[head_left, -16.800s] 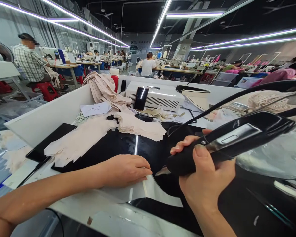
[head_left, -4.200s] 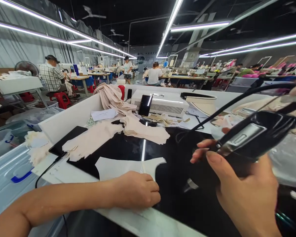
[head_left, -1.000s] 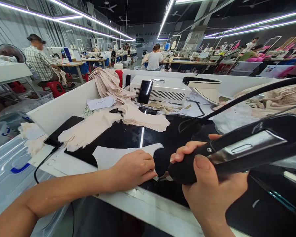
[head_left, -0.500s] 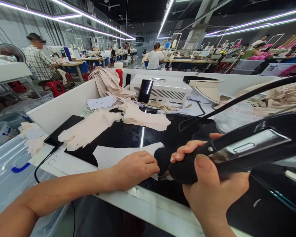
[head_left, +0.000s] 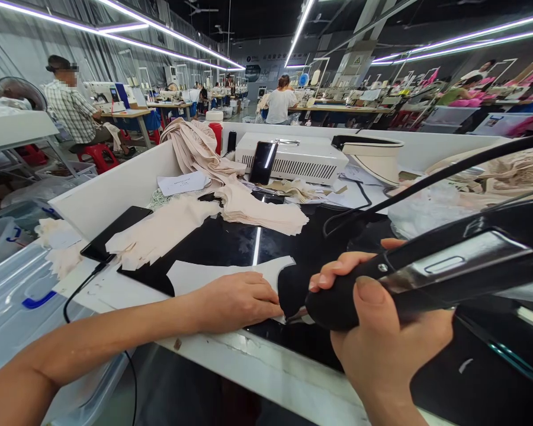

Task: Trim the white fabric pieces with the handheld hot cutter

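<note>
My left hand [head_left: 237,299] lies palm down, fingers together, pressing a pale cut fabric piece [head_left: 204,275] flat onto the glossy black work surface [head_left: 231,244]. My right hand [head_left: 382,337] is wrapped round the black handle of a corded hand-held tool [head_left: 426,275] with a silver panel. The tool's tip touches the fabric's near edge just right of my left fingertips. A black cable [head_left: 430,180] runs from the tool up to the right.
Stacks of beige cut pieces [head_left: 160,234] [head_left: 262,216] lie behind the fabric. A dark phone [head_left: 115,231] sits at the left edge, another phone [head_left: 263,163] leans on a white box [head_left: 293,158]. Clear plastic bins [head_left: 13,296] stand lower left. People sit at sewing tables beyond.
My left fingertips shifted slightly along the fabric's near edge, and the tool's tip stays against it. The view has moved a little.
</note>
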`<state>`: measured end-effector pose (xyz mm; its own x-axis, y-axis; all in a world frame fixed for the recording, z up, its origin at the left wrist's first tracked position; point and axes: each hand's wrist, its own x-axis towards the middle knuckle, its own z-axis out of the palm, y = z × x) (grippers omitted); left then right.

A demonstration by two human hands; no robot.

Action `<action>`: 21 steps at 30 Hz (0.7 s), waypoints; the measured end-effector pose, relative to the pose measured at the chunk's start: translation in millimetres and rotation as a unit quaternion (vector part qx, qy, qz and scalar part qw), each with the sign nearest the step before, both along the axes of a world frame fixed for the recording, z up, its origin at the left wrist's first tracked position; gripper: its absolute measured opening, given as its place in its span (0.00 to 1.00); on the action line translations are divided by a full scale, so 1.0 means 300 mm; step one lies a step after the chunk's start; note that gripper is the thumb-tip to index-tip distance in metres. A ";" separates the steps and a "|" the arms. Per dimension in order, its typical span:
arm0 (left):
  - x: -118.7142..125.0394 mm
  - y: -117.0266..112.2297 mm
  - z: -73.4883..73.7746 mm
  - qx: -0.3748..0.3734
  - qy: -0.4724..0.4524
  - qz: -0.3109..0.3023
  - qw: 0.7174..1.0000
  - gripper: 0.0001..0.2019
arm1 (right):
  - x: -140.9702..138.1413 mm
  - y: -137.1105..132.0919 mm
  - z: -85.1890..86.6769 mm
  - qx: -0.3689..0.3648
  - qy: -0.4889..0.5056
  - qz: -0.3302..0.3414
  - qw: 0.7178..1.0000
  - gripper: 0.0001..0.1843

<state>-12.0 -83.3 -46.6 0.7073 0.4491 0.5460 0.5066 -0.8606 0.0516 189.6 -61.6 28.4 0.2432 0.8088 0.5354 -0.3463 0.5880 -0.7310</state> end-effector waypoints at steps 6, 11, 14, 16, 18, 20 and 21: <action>-0.007 0.006 -0.005 -0.001 -0.005 -0.016 1.000 0.12 | 0.004 0.001 -0.001 0.004 -0.004 0.003 1.000 0.31; -0.013 0.002 -0.005 -0.019 0.017 -0.013 1.000 0.11 | 0.005 0.004 -0.008 0.009 0.000 0.002 1.000 0.31; -0.013 0.002 -0.008 -0.022 0.023 -0.009 0.999 0.11 | 0.005 0.005 -0.009 0.007 -0.003 0.003 1.000 0.31; -0.013 0.003 -0.009 -0.018 0.021 -0.010 1.000 0.11 | 0.004 0.007 -0.009 0.007 -0.004 0.000 1.000 0.31; -0.014 0.004 -0.011 -0.013 0.014 -0.014 1.000 0.11 | 0.002 0.008 -0.007 0.006 -0.004 -0.004 1.000 0.31; -0.015 0.004 -0.013 -0.005 0.004 -0.022 1.000 0.11 | -0.002 0.009 -0.005 0.010 -0.002 -0.007 1.000 0.31; -0.015 0.004 -0.015 -0.002 -0.001 -0.025 1.000 0.11 | -0.003 0.010 -0.005 0.012 0.000 -0.007 1.000 0.31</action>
<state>-16.5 -82.1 -51.2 0.7274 0.4153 0.5462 0.4630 -0.8846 0.0560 188.7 -58.7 27.0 0.2538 0.7928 0.5542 -0.3379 0.6095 -0.7172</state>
